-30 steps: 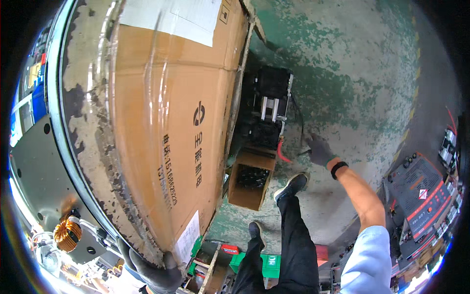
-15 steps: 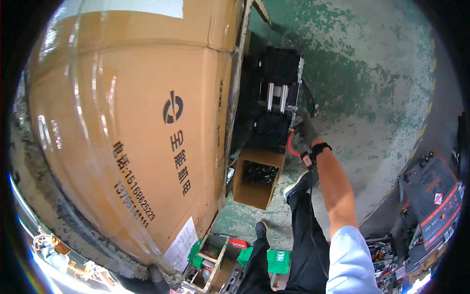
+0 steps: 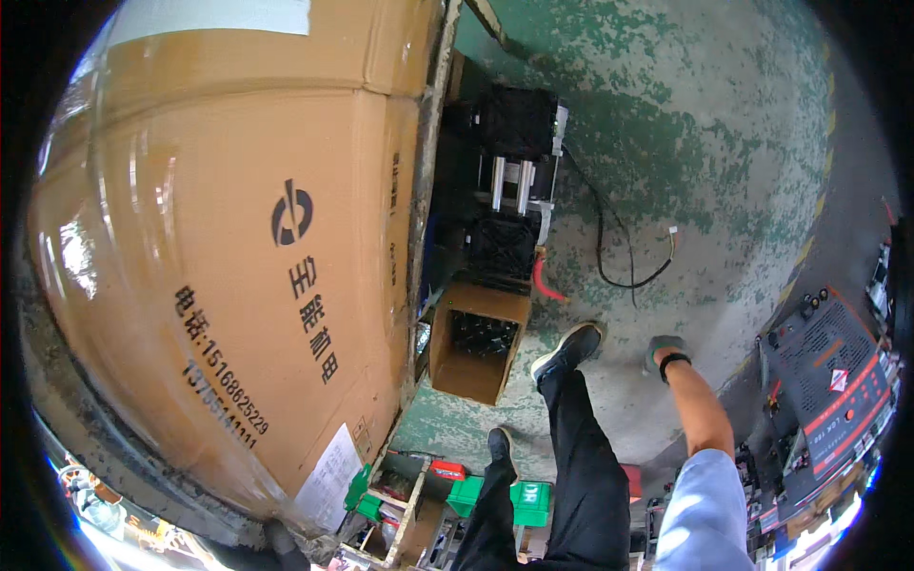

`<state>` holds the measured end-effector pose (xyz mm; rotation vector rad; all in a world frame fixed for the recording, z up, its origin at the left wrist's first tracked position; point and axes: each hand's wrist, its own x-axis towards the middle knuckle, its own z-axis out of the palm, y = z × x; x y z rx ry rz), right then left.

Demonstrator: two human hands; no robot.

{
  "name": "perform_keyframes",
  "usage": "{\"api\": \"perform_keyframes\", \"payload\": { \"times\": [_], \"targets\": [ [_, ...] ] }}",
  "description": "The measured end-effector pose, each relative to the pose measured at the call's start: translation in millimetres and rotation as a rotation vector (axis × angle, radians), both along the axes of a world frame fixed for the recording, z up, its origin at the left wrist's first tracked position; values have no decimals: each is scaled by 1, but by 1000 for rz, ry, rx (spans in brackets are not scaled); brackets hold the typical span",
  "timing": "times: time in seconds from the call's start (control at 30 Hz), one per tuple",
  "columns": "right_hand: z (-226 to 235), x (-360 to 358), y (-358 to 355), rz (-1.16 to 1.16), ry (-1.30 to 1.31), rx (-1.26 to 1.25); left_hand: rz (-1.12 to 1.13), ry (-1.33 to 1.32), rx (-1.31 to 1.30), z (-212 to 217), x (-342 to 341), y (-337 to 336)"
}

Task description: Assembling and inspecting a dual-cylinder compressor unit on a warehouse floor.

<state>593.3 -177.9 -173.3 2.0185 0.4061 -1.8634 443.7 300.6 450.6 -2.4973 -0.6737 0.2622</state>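
Note:
My right hand [image 3: 665,348], in a grey glove with a black band at the wrist, hangs over the floor to the right of my shoe. It stands apart from the things around it, and its fingers are too small and tucked to make out. Left of it lies a black cable [image 3: 604,257] with a small white connector, curving across the floor from a black machine unit [image 3: 515,119] with two bright metal rods. A red tube-like piece [image 3: 545,280] sticks out below the unit. A dark shape at the lower left may be my left hand, but I cannot tell.
A large taped carton [image 3: 228,285] fills the left side on a worn metal-edged frame. An open small carton [image 3: 478,376] with black parts stands below the machine unit. Green bins [image 3: 529,503] are near my feet. A grey and red machine panel [image 3: 838,381] stands at right.
My right hand has moved from beside the black unit down and to the right. The cable now lies spread on the floor. The whole view has shifted slightly, carrying the carton leftward.

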Motion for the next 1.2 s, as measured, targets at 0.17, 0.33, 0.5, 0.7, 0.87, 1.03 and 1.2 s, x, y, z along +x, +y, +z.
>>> {"api": "perform_keyframes", "payload": {
  "times": [0.17, 0.33, 0.5, 0.7, 0.87, 1.03, 1.2],
  "targets": [
    [-18, 75, 115, -183, -691, 651, 15, 12, -24, -6, 0, -3],
    [-47, 140, 277, -509, -702, 759, 29, 36, -42, -9, 8, -8],
    [-123, 167, 275, -649, -436, 856, 35, -12, -139, -23, 8, -6],
    [-45, 85, 148, -655, 42, 928, 86, -68, -302, -8, 6, -12],
    [177, 82, 190, -1728, 838, 455, 107, -150, -440, 2, 23, -9],
    [239, 119, 351, -2179, 647, 800, -55, -142, -444, -5, 47, -4],
    [186, 113, 430, -1485, -282, 790, -64, -143, -481, -2, 50, -4]
  ]
}}
